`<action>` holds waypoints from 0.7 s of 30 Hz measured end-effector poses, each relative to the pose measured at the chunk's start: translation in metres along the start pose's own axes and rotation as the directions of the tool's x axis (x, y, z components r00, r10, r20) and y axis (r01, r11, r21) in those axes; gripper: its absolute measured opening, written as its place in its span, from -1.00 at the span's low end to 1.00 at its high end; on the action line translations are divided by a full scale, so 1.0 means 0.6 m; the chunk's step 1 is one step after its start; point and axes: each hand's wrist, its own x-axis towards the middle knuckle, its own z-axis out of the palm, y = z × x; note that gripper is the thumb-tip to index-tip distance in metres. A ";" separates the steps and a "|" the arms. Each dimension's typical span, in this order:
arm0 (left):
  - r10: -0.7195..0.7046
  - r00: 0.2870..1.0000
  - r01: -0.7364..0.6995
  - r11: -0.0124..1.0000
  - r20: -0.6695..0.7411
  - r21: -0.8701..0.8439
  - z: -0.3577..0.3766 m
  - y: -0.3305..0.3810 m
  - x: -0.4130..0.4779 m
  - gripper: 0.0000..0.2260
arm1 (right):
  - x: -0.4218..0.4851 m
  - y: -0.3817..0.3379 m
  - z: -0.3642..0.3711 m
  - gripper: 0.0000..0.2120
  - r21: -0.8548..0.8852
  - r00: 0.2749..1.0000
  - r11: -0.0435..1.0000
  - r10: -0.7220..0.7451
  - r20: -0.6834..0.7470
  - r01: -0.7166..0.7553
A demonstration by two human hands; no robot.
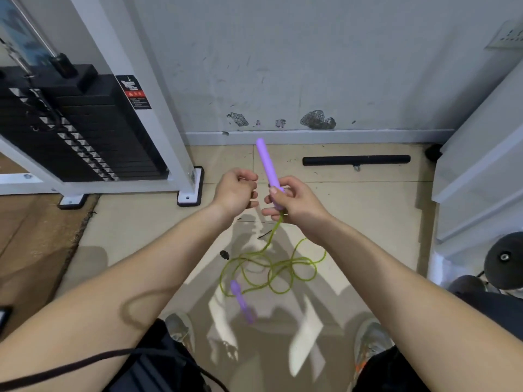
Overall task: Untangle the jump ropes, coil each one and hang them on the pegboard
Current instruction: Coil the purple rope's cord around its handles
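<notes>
Over the tiled floor [368, 210], close in front of the body: grips the purple handle [266, 162] near its lower end in the right hand [294, 202], tip raised up and away, likely to let the green cord [271, 267] drop free from its base and show its tangle. Trails down into loose, overlapping loops, ending at the second purple handle [240, 299], blurred, low by the tiles. Holds the left hand [235, 190] just beside the right, fingers curled; cannot tell whether pinching anything, perhaps poised to gather cord. No pegboard in view.
</notes>
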 end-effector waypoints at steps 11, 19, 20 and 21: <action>-0.389 0.906 -0.051 0.287 0.165 0.956 -0.036 -0.341 0.026 -0.78 | 0.065 0.229 -0.029 -0.86 -0.299 0.971 0.924 0.211 -0.113 -0.236; -0.400 0.881 0.428 0.451 -0.251 0.783 -0.072 -0.539 0.086 -0.57 | 0.101 0.395 -0.010 -0.83 -0.306 0.936 0.885 0.338 -0.092 -0.350; -0.472 0.842 0.499 0.504 -0.259 0.704 -0.076 -0.552 0.098 -0.58 | 0.105 0.406 -0.007 -0.83 -0.295 0.933 0.886 0.349 -0.089 -0.359; -0.534 0.804 0.564 0.544 -0.262 0.621 -0.080 -0.563 0.110 -0.60 | 0.112 0.417 -0.004 -0.84 -0.281 0.931 0.887 0.356 -0.087 -0.365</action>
